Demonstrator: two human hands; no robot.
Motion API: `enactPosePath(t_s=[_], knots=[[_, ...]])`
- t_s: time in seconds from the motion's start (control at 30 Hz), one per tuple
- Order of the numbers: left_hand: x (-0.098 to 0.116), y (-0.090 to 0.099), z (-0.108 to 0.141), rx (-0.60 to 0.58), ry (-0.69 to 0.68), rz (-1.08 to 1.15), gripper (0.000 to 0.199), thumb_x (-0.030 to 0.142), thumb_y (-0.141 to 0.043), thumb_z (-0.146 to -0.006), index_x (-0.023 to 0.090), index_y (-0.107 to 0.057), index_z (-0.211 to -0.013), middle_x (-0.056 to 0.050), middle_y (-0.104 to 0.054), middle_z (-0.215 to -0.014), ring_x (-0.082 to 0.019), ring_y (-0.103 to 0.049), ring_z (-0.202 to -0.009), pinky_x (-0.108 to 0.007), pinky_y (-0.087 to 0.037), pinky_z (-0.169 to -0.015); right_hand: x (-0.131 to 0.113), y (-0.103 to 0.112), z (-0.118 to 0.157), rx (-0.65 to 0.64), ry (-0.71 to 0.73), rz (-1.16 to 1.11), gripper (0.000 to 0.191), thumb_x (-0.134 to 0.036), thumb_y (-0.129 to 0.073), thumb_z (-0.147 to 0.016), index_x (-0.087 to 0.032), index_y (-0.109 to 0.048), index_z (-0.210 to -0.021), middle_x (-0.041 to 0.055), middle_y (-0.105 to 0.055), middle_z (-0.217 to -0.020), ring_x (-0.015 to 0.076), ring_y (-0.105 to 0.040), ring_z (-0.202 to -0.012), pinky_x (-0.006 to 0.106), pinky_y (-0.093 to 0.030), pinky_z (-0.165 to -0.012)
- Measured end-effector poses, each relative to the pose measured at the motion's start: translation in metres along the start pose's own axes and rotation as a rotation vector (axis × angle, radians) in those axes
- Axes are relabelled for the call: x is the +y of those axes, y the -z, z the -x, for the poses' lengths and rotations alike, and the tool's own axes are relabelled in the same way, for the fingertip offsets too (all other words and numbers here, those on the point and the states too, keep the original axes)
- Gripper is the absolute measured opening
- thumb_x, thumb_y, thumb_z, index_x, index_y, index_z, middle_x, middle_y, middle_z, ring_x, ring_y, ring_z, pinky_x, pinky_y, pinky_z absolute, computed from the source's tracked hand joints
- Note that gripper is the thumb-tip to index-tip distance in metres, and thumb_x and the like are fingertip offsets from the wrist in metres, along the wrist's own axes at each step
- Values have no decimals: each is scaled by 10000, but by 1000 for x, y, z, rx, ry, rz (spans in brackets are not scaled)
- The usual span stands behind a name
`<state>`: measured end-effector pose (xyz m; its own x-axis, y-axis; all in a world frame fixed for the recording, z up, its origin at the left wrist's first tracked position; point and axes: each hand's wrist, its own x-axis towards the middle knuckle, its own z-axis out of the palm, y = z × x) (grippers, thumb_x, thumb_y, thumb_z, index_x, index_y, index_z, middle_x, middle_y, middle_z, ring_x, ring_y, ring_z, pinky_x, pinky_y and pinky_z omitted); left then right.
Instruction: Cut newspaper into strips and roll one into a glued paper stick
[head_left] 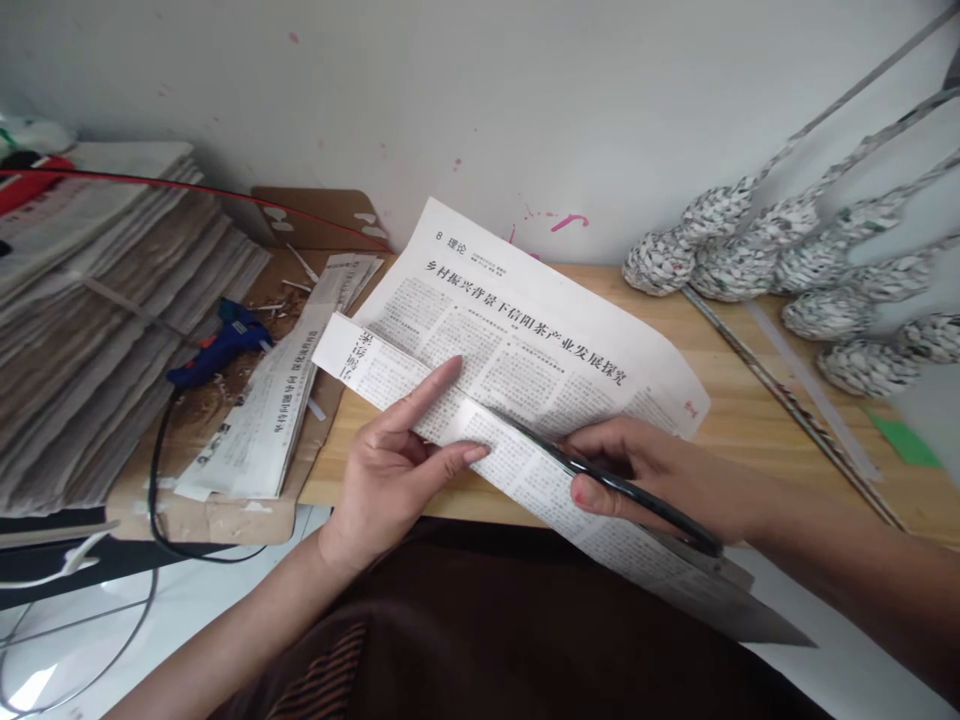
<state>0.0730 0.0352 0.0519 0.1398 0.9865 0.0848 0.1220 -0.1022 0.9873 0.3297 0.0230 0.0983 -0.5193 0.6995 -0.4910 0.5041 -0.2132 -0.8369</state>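
Observation:
A printed newspaper sheet (517, 340) lies at a slant over the table's front edge, its lower part hanging past it at the right. My left hand (401, 460) pinches a strip of the newspaper between thumb and fingers, the index finger stretched along the paper. Black-handled scissors (637, 495) are in my right hand (645, 475), with their blades pointing to the upper left along the line between strip and sheet. Part of the blades is hidden by the paper.
On the left stand a tall newspaper stack (97, 340), a blue glue gun (217, 350) and cut newspaper strips (277, 400) on cardboard (142, 505). Woven paper gourd shapes (739, 240), a thin rod (795, 410) and a green piece (904, 438) lie right. A wall (420, 110) rises behind the wooden table (750, 380).

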Motion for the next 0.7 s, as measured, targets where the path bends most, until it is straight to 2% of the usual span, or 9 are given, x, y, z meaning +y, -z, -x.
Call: enactPosePath(t_s=[0.13, 0.33, 0.43, 0.5, 0.6, 0.7], knots=[[2, 0, 0, 7, 7, 7, 748, 258, -863, -675, 360, -582, -1361, 18, -766, -1022, -296, -704, -1002, -460, -632, -847, 5, -1, -1, -7, 4, -60, 445, -615, -667, -801, -178, -581, -790, -41, -389, -672, 107, -334, -604, 248, -266, -524], [2, -4, 0, 13, -12, 37, 709, 247, -858, -681, 354, -604, -1335, 14, -717, -1214, -335, -613, -1205, -525, -549, -1002, 5, 1, -2, 31, -60, -4, 485, -591, -695, -777, -194, -439, -666, -54, -328, -633, 97, -301, -577, 243, -215, -491], [-1, -2, -2, 12, -49, 60, 686, 249, -854, -688, 343, -616, -1324, -4, -654, -1333, -339, -542, -1297, -526, -486, -1075, 6, 3, -1, 44, -74, 55, 479, -572, -698, -780, -194, -434, -650, -54, -329, -620, 95, -300, -570, 245, -204, -488], [-3, 3, -7, 52, -85, 76, 646, 250, -845, -703, 329, -633, -1308, -18, -606, -1398, -332, -496, -1344, -509, -444, -1116, 8, 5, 0, 49, -81, 76, 471, -566, -699, -782, -194, -440, -655, -55, -333, -621, 96, -299, -571, 248, -202, -487], [-6, 12, -14, 133, -98, 101, 612, 250, -823, -732, 322, -633, -1309, -24, -584, -1425, -320, -496, -1346, -484, -453, -1112, 10, 6, 1, 41, -69, 75, 470, -570, -704, -778, -195, -444, -667, -57, -324, -629, 95, -287, -572, 252, -199, -485], [-7, 15, -15, 135, -92, 95, 630, 243, -831, -721, 329, -629, -1311, -15, -586, -1423, -310, -509, -1336, -464, -449, -1120, 7, 4, 1, 25, -34, 50, 458, -588, -701, -776, -193, -484, -694, -50, -338, -649, 103, -314, -588, 253, -233, -504]])
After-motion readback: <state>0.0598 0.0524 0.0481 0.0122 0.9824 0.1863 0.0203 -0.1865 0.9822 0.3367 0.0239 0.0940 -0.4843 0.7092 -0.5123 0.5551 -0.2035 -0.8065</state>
